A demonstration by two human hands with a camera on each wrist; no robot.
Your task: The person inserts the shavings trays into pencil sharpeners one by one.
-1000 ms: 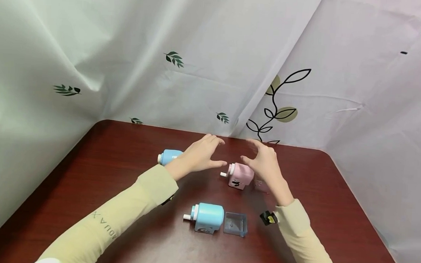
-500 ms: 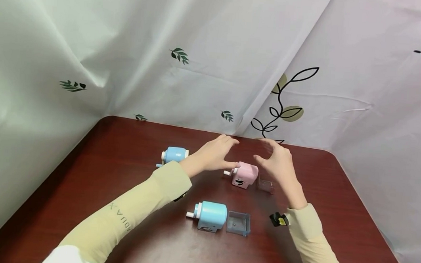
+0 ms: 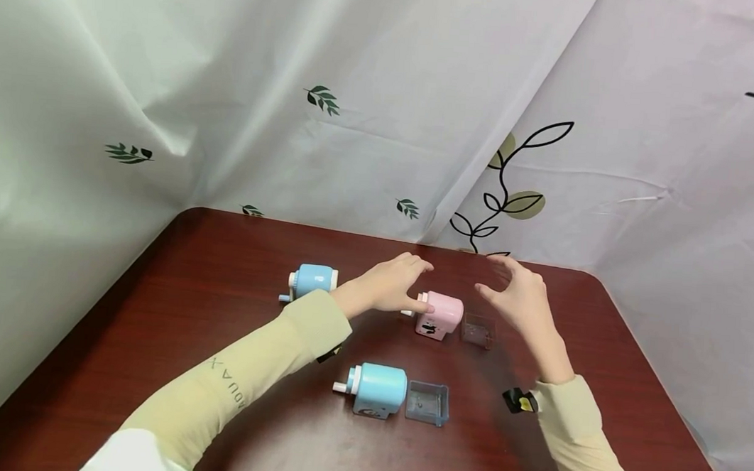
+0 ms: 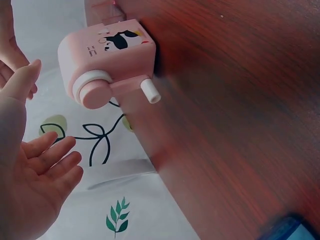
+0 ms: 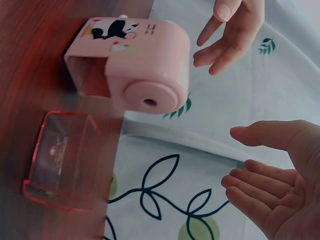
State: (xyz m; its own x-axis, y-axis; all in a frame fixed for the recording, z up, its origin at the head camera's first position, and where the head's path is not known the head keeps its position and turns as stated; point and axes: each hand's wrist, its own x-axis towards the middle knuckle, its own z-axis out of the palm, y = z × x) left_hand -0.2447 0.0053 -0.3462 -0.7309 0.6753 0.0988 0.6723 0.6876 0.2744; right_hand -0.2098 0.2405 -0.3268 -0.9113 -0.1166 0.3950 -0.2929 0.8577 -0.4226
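A pink pencil sharpener [image 3: 440,313] with a panda print and white crank handle stands toward the back of the table. Its clear pink shavings drawer [image 5: 65,160] lies pulled out beside it. My left hand [image 3: 396,286] hovers at the crank side, thumb overlapping the sharpener in the head view, fingers relaxed and holding nothing. Across from it, my right hand [image 3: 523,300] is raised above and beyond the drawer, thumb and fingers spread apart with nothing between them. The left wrist view shows the pink sharpener's crank handle [image 4: 151,91] apart from the left palm.
Nearer the front stands a light blue pencil sharpener [image 3: 378,390] with its bluish clear drawer [image 3: 428,402] beside it. Another blue pencil sharpener [image 3: 313,280] stands at back left, beyond the left forearm. White patterned curtain [image 3: 355,156] borders the brown table [image 3: 218,327] behind and at the sides.
Both hands have shifted to the right, the right hand farther, widening the gap between them. The view has turned slightly. The sharpeners and drawers stay in place on the table.
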